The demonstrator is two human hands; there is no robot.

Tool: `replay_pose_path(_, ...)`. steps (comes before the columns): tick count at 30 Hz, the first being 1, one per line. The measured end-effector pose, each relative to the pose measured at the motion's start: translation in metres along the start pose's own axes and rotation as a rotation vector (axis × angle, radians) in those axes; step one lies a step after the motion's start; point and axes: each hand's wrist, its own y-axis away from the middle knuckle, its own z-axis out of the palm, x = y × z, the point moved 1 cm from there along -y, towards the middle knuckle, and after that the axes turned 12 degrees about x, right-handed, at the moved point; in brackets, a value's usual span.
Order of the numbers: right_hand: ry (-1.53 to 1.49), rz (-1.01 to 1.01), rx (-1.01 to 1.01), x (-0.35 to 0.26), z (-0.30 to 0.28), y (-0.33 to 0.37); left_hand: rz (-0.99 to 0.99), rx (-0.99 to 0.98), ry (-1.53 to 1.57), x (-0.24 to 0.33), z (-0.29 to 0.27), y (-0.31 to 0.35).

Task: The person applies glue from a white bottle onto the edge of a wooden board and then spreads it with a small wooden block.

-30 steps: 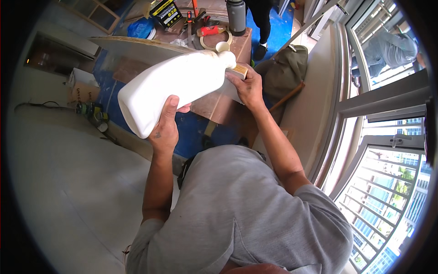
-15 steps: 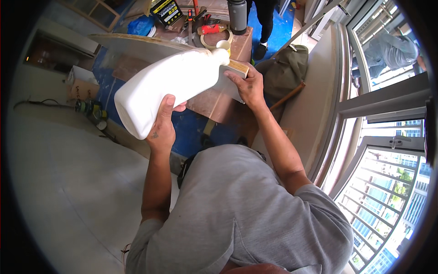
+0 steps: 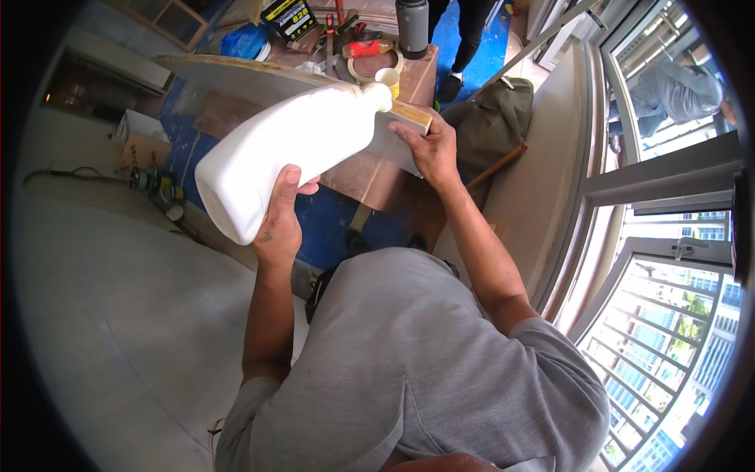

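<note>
A large white plastic bottle [image 3: 287,145] lies tilted in my left hand [image 3: 280,224], its base toward me on the left and its neck up at the right. The thumb presses on the near side, with other fingertips showing past its lower edge. The neck rests at or just over the raw plywood edge of a grey-faced board [image 3: 410,116] standing on edge; whether they touch I cannot tell. My right hand [image 3: 429,149] grips the board's right end, thumb on the near face and fingers mostly hidden behind. Any liquid at the bottle's mouth is too small to see.
Behind the board, a worktop [image 3: 421,79] bears a tape roll [image 3: 387,78], a red bottle [image 3: 366,49], a grey flask [image 3: 413,30] and a black-and-yellow can [image 3: 289,20]. An olive bag [image 3: 497,118] sits to the right. A person's legs [image 3: 462,39] stand beyond; another person [image 3: 676,90] is outside the window.
The bottle has shifted very slightly left along the board's edge. Both hands keep their holds.
</note>
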Motion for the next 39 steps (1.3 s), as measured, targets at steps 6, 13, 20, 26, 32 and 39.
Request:
replay_pose_path(6, -0.037, 0.006, 0.005, 0.004, 0.001, -0.001, 0.042, 0.002, -0.025, 0.002, -0.001, -0.003)
replay_pose_path(13, 0.010, 0.017, 0.004, -0.001, 0.000, -0.001, 0.026, 0.058, -0.012, -0.009, -0.008, -0.012)
replay_pose_path(20, -0.057, 0.040, -0.003, 0.001, 0.001, -0.001, -0.014, 0.075, -0.052, -0.013, -0.007, -0.018)
replay_pose_path(26, -0.011, 0.008, 0.001, -0.001, 0.000, -0.002, 0.014, 0.109, -0.093, -0.013, -0.008, -0.026)
replay_pose_path(32, -0.051, 0.052, 0.004, 0.002, 0.000, -0.002, 0.073, 0.039, -0.109, -0.006, -0.002, -0.016)
replay_pose_path(39, 0.002, -0.002, 0.008, -0.005, 0.002, -0.002, 0.060, -0.002, -0.006, 0.001, 0.009, -0.011)
